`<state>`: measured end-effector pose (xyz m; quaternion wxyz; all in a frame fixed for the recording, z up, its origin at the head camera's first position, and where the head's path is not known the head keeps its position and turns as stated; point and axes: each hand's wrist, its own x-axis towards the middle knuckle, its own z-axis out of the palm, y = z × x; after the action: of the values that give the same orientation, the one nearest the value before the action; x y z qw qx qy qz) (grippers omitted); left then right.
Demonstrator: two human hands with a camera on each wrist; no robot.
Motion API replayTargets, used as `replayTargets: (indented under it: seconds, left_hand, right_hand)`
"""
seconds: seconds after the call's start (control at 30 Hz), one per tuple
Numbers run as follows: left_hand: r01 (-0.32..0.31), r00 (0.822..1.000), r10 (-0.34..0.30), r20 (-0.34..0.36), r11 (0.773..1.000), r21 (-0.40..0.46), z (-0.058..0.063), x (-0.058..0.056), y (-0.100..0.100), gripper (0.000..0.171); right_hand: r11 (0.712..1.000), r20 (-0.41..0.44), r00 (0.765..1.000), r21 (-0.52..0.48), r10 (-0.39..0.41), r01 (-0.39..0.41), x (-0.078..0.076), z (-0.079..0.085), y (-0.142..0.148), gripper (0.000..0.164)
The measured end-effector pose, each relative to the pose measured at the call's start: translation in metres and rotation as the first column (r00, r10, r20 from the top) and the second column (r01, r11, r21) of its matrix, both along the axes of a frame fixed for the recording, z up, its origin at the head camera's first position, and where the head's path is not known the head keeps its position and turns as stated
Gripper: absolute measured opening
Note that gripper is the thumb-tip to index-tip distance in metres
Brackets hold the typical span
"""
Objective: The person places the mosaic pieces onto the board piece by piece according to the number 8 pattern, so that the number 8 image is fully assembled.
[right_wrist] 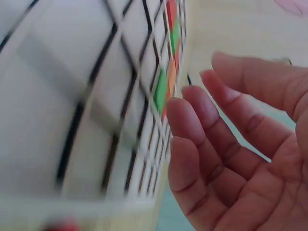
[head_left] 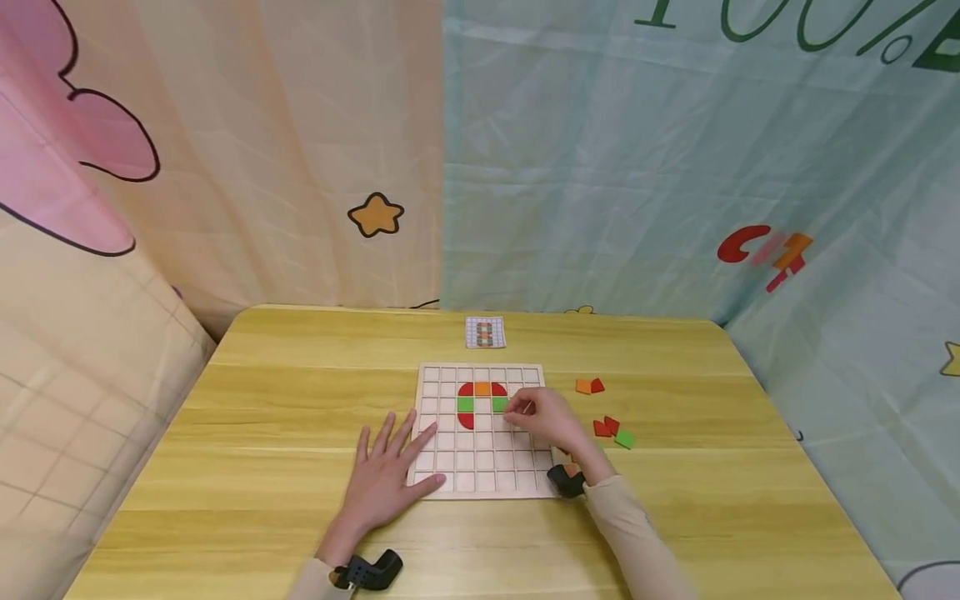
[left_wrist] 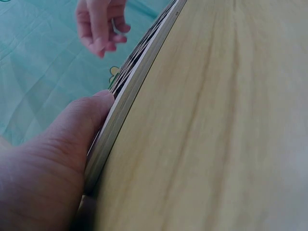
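Observation:
A white gridded board (head_left: 476,482) lies on the table. On its upper part sit a red rounded tile (head_left: 466,389), an orange square tile (head_left: 482,388), a second red rounded tile (head_left: 498,388), two green square tiles (head_left: 466,404) and a lower red rounded tile (head_left: 466,422). My left hand (head_left: 386,479) rests over the board's left edge, fingers spread; its thumb (left_wrist: 82,118) shows at the board's side in the left wrist view. Beside the right-hand green tile hovers my right hand (head_left: 547,417). Its fingers (right_wrist: 185,163) bend loosely, with a gap between thumb and forefinger and nothing visible between them.
A small pattern card (head_left: 485,332) lies behind the board. Right of the board are an orange tile with a red one (head_left: 597,386), then two red tiles (head_left: 602,428) beside a green tile (head_left: 624,439). More orange pieces (head_left: 572,469) are partly hidden under the right wrist.

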<state>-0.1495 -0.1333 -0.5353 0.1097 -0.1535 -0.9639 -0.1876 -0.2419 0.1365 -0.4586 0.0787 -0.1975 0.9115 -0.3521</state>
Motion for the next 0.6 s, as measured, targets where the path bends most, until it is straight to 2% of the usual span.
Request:
replayTargets:
  seconds: [0.1, 0.3, 0.47, 0.6]
  left_hand:
    - [0.002, 1.000, -0.002, -0.017, 1.000, 0.008, 0.001, 0.000, 0.000, 0.074]
    - [0.002, 1.000, -0.002, -0.009, 1.000, 0.009, 0.001, 0.000, -0.001, 0.074]
    - [0.002, 1.000, -0.002, 0.022, 1.000, -0.004, 0.000, -0.001, -0.001, 0.075]
    - [0.005, 1.000, -0.005, 0.018, 1.000, -0.003, 0.001, -0.001, -0.001, 0.075]
  right_hand:
    - [0.999, 0.025, 0.999, -0.005, -0.043, 0.043, 0.007, 0.003, 0.023, 0.005]
    - [0.998, -0.014, 0.998, 0.014, -0.062, 0.062, 0.017, 0.001, 0.066, 0.008]
    - [0.997, -0.010, 0.999, 0.063, -0.037, 0.038, 0.021, 0.001, 0.088, 0.018]
    - [0.994, -0.005, 1.000, 0.113, -0.004, 0.005, 0.023, 0.001, 0.095, 0.028]
